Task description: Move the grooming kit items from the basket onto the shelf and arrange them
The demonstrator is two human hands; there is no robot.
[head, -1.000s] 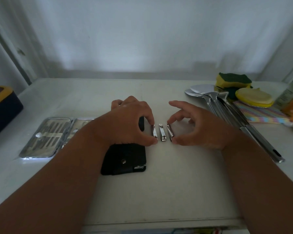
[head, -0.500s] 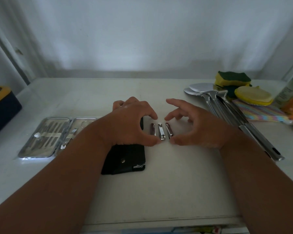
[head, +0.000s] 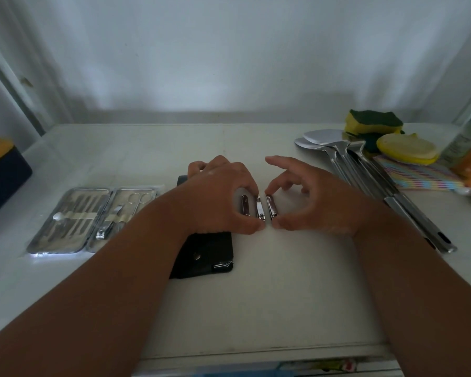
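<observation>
Black pouch half under left wrist

Both hands are curling around three little nail clippers lying side by side on the white shelf. The left hand is covering part of a black pouch, the right hand is sitting just beside the clippers, and an open manicure case is lying off left.

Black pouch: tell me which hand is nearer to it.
Left. The left hand is over the black pouch, hiding its far part; the right hand is off to its right, past three clippers.
</observation>
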